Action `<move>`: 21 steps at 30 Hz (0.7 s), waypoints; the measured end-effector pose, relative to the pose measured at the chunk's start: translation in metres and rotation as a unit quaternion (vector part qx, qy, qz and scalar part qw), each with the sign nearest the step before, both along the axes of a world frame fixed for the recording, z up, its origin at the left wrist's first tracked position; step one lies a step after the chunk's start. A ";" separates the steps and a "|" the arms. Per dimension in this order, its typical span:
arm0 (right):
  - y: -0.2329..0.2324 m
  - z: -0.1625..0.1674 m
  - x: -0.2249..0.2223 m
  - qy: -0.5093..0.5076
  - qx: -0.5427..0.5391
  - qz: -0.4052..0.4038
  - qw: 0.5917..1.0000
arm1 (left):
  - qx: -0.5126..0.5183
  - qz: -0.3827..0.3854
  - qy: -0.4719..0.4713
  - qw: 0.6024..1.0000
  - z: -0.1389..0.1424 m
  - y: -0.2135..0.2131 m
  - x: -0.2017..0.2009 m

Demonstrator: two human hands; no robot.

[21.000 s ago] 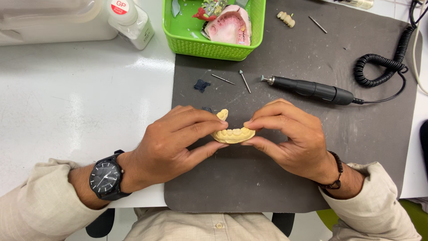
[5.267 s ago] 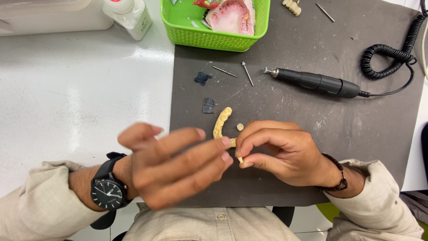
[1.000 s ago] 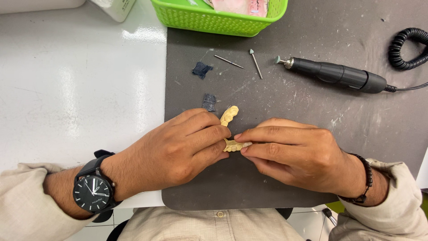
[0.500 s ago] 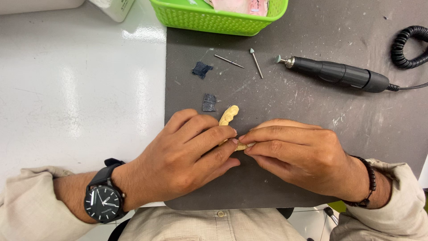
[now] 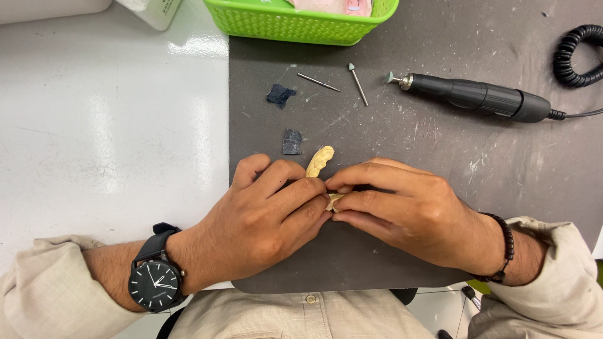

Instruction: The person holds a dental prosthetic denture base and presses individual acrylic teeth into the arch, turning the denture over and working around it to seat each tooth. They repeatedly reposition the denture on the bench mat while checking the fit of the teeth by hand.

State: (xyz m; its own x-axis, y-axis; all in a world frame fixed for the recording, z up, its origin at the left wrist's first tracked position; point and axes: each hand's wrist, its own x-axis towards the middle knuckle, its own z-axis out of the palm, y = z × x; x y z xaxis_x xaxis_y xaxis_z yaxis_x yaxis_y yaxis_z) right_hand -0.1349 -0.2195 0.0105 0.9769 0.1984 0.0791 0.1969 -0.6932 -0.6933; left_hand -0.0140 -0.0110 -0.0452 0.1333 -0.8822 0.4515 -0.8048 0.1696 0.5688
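Over the dark mat: your two hands meet at the near middle, fingertips together.
Left hand [image 5: 264, 220]: fingers curled and closed, the tips pinching a small pale yellow dental cast piece [image 5: 320, 162] from the left side.
Right hand [image 5: 402, 207]: fingers closed too, thumb and forefinger pressed on the same piece from the right; your hands touch each other at the tips.
Dental cast piece: one curved, toothed end sticks up above your fingers; the rest is hidden between them.
Left wrist: black watch [image 5: 155, 284] with a dark face, beside a beige sleeve.
Right wrist: dark bead bracelet [image 5: 505, 248].
Grey mat [image 5: 440, 157]: scuffed, lying under both hands on a white table [image 5: 94, 125].
Just beyond your fingers: two small dark blue scraps [image 5: 291, 142], one behind the other.
Farther back: two thin metal burs [image 5: 358, 83] lying loose, near each other.
Back right: black rotary handpiece [image 5: 477, 97], lying on its side with its tip pointing left, and a coiled black cord [image 5: 575, 56].
Top edge: green plastic basket [image 5: 295, 25] holding something pink, only partly in view.
Top left: white bottle [image 5: 151, 7], cut off by the edge; its label is too cropped to describe.
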 end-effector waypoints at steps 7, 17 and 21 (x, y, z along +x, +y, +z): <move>-0.004 -0.006 0.002 -0.014 -0.007 0.004 1.000 | -0.002 -0.007 0.004 1.000 -0.001 0.000 0.002; -0.009 -0.001 0.005 -0.025 -0.017 0.037 0.999 | 0.003 -0.010 0.003 1.000 -0.001 -0.001 0.003; -0.009 0.002 0.005 -0.040 -0.029 0.066 0.997 | 0.006 -0.011 -0.006 1.000 -0.001 0.000 0.004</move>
State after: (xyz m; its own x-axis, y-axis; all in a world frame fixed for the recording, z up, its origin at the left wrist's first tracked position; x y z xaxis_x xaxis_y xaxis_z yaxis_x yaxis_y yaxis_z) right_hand -0.1303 -0.2290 0.0130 0.9330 0.3313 0.1406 0.3423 -0.6963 -0.6309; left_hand -0.0104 -0.0114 -0.0457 0.1083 -0.8902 0.4426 -0.8078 0.1807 0.5611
